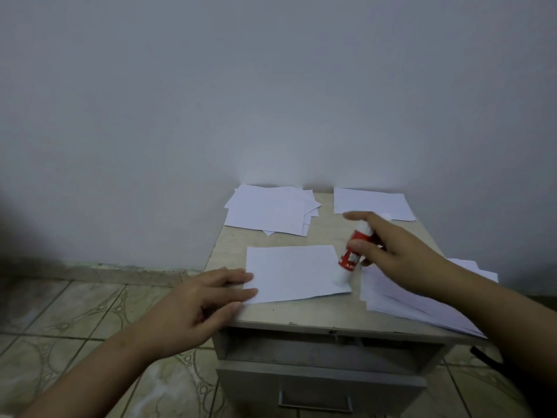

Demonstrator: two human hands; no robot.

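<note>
I'm gripping the glue stick (351, 251) in my right hand (401, 254), leaning it lower end down-left onto the sheet (292, 273), left hand (193, 300) pressing flat

Your left hand (205, 300) lies flat, palm down, its fingers (238, 292) straight and close together. That arm comes in from the bottom left. Your right hand (401, 251) grips the glue stick (351, 256) with thumb and curled fingers, pointer finger sticking out. That arm comes in from the right.
</note>
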